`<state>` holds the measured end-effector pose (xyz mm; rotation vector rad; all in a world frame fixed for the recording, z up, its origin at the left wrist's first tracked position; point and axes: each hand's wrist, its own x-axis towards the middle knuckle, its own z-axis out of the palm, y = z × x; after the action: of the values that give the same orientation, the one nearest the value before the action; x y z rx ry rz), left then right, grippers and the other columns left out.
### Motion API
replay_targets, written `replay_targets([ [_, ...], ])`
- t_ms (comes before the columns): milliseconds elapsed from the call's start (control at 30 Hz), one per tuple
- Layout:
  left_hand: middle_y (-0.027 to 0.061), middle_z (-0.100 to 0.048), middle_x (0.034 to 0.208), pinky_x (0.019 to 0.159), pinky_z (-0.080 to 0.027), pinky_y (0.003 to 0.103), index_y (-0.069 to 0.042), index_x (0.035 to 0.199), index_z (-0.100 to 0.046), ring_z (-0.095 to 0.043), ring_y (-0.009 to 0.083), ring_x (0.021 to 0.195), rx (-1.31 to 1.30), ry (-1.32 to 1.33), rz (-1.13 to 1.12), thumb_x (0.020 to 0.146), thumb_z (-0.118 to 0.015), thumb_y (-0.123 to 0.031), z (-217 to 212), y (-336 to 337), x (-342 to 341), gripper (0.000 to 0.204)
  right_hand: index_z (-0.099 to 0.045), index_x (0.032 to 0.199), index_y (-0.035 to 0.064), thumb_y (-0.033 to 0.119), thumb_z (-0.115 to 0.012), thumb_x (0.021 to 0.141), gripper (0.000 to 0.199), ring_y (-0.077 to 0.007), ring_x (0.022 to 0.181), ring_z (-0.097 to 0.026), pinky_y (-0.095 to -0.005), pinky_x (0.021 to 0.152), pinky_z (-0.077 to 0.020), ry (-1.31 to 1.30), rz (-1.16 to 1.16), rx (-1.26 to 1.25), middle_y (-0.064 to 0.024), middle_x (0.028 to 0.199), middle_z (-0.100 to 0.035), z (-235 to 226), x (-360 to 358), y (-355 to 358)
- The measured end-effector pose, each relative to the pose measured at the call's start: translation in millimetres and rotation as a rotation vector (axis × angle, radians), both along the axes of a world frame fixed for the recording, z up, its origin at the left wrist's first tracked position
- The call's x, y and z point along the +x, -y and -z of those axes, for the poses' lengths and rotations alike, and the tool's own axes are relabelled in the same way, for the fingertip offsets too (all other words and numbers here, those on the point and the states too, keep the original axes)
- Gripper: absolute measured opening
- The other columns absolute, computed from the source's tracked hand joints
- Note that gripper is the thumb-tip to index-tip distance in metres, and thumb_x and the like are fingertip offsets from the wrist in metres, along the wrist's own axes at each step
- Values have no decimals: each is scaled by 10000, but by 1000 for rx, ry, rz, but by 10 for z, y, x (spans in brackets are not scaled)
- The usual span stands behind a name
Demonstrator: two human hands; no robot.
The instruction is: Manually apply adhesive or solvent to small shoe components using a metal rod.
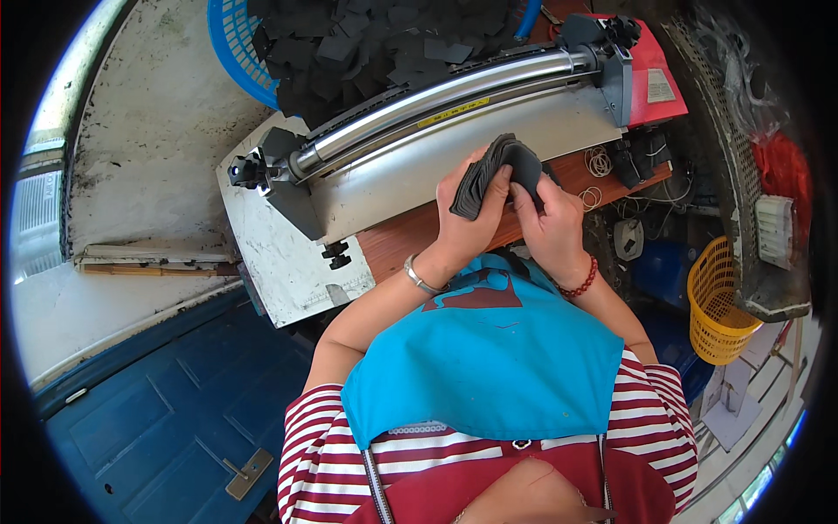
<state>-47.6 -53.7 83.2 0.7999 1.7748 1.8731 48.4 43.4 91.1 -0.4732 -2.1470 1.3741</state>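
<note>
A stack of thin dark grey sheets (476, 188) is held up in front of me, fanned a little along its edges. My left hand (467, 218) wraps round the stack from the left, thumb pressed on its front. At the right side of the stack, my right hand (552, 214) pinches a bent sheet or edge between thumb and fingers. Just beyond my hands lies a machine with a long shiny metal roller (445, 100) and a flat metal feed plate (393, 196).
Behind the roller, a blue plastic basket (234, 57) holds many loose dark pieces (367, 44). The machine has a red end housing (655, 74). A brown wooden board (393, 249) runs along its front. To the right stands a yellow basket (716, 306); a blue door (157, 410) is lower left.
</note>
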Motion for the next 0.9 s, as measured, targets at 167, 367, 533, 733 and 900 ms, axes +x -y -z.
replay_targets([
  [167, 46, -647, 967, 753, -522, 285, -11, 1066, -611, -612, 117, 865, 162, 800, 60, 916, -607, -117, -172, 57, -93, 184, -662, 943, 15, 261, -595, 947, 255, -96, 580, -604, -214, 474, -464, 15, -87, -972, -18, 743, -666, -18, -17, -148],
  [367, 51, -644, 982, 759, -525, 287, -29, 1079, -603, -623, 135, 870, 227, 791, 89, 912, -620, -123, -107, 108, -119, 192, -648, 1003, 43, 297, -515, 984, 287, -98, 589, -589, -207, 448, -454, -67, -227, -1361, -23, 798, -664, 199, -85, -171],
  [533, 48, -644, 981, 736, -525, 282, -31, 1059, -608, -622, 128, 859, 175, 821, 5, 913, -620, -128, -79, 133, -131, 176, -645, 967, 47, 299, -505, 990, 289, -82, 581, -569, -197, 441, -422, -21, -201, -1354, -19, 775, -648, 241, -114, -142],
  [733, 23, -640, 928, 724, -505, 265, -28, 1006, -631, -595, 97, 824, 154, 673, -90, 920, -599, -122, -100, 181, -165, 131, -657, 865, 41, 344, -561, 962, 332, -50, 491, -510, -178, 421, -391, 185, -156, -842, -5, 669, -606, 268, -40, -211],
  [900, 9, -634, 911, 720, -493, 253, -29, 999, -637, -573, 79, 819, 158, 525, -145, 926, -598, -138, -85, 215, -186, 138, -656, 845, 37, 362, -574, 952, 352, -34, 479, -488, -167, 403, -385, 272, -169, -725, 7, 619, -573, 312, -94, -193],
])
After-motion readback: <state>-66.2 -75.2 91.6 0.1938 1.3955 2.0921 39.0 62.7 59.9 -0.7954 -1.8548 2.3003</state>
